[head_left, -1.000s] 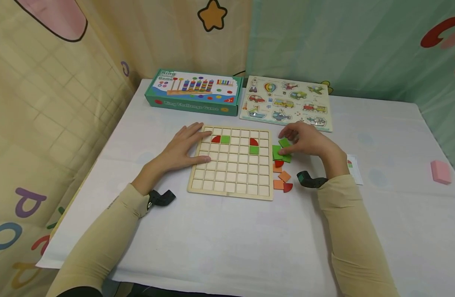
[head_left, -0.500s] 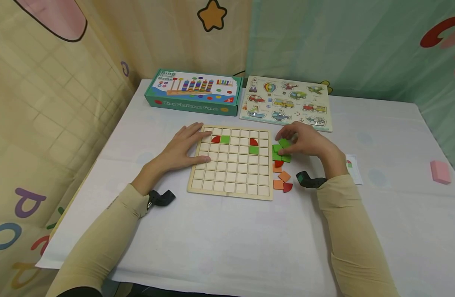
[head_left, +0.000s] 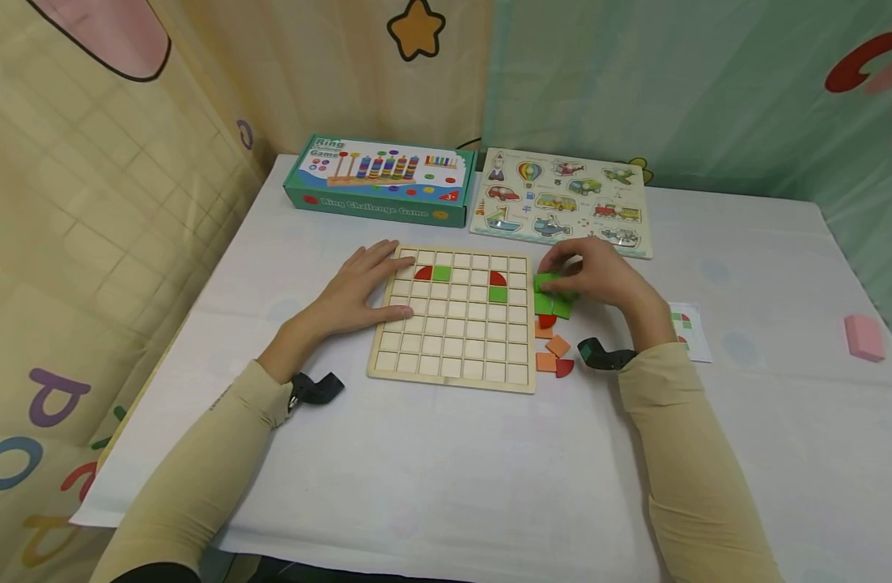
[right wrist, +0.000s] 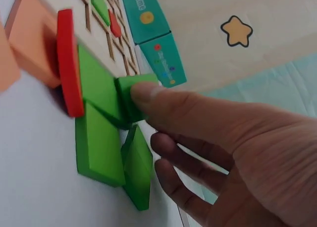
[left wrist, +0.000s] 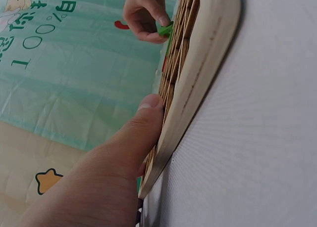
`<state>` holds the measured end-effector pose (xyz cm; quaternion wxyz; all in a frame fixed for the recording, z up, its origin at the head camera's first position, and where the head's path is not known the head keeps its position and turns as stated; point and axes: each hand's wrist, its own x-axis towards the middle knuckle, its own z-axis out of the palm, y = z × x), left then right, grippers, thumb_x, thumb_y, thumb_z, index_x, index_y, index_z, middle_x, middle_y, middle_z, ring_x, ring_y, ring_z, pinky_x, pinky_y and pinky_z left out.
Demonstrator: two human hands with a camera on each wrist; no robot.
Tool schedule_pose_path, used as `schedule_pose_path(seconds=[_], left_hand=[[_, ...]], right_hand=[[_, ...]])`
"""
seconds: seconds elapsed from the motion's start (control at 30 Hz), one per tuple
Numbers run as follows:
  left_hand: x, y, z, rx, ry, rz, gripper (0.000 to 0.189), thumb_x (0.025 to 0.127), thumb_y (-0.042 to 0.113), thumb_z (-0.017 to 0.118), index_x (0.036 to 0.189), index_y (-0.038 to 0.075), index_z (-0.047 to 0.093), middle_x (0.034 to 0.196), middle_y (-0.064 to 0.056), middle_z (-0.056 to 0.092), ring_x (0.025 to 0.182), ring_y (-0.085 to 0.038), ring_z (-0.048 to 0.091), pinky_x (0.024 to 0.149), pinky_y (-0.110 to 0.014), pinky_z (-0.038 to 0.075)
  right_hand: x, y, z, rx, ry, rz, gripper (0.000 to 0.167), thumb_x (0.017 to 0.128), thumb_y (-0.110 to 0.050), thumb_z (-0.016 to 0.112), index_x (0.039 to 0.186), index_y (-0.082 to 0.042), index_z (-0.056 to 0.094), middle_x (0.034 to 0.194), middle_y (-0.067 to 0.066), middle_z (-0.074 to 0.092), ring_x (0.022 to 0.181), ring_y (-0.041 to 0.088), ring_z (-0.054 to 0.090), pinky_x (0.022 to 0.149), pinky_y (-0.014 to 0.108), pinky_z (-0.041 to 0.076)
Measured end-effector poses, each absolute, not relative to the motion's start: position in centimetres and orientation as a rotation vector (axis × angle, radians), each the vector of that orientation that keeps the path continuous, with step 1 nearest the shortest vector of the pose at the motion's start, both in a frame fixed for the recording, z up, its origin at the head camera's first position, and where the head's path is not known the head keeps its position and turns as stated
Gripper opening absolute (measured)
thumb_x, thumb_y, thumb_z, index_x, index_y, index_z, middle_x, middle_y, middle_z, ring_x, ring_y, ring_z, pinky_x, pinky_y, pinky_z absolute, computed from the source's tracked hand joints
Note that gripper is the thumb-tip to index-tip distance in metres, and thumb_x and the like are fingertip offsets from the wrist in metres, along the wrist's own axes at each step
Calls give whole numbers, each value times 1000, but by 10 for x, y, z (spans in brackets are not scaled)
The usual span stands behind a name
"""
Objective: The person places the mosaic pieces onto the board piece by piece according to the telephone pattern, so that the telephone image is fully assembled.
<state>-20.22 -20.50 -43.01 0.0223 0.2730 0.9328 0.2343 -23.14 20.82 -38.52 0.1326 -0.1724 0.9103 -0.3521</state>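
Observation:
A wooden grid board (head_left: 446, 380) lies mid-table, with red quarter-circle pieces (head_left: 423, 274) and green squares (head_left: 498, 294) in some upper cells. My left hand (head_left: 358, 291) rests along its left side, fingers extended and thumb (left wrist: 148, 108) over the edge. Beyond the opposite side, my right hand (head_left: 602, 279) pinches a green square tile (right wrist: 130, 81) between thumb and fingers. Several loose green tiles (right wrist: 101, 150) lie beneath and beside that tile. Close by are a red piece (right wrist: 70, 64) and orange squares (head_left: 558, 346), against the board's right edge.
Behind the board stand a green ring game box (head_left: 376, 209) and a vehicle picture puzzle (head_left: 519, 219). A small pattern card (head_left: 695, 332) lies right of the right wrist, partly covered by it. Farther right sits a pink block (head_left: 864, 338).
My right hand has shifted slightly left among the green tiles, and it now pinches one near the board. More of the pattern card shows. The left hand and board have stayed put.

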Motion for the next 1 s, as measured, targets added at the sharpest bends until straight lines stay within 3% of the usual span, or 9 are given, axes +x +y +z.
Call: schedule_pose_path(seconds=[0.23,0.63,1.0], left_hand=[[-202,-204,-430,847,2884,729,84,89,52,80,160,22,46,174,-13,25,165,-30,13,135,-49,3],[-202,-204,-429,846,2890,720,84,89,53,79,160,22,46,174,-12,25,165,-30,13,135,-50,3],[-202,-204,-428,838,2884,728,84,89,53,79,160,22,46,175,-12,25,165,-29,13,135,-49,3]], right_hand=[[-228,200,-383,-517,2702,-1165,14,94,-17,82,104,-8,77,99,10,73,92,22,64,81,23,51],[-209,135,-379,-543,2703,-1302,12,97,-16,77,104,-6,77,97,12,78,89,23,73,83,35,57],[-208,115,-397,-578,2799,-1374,11,98,-11,76,107,-4,75,101,12,77,92,24,74,85,40,62]])
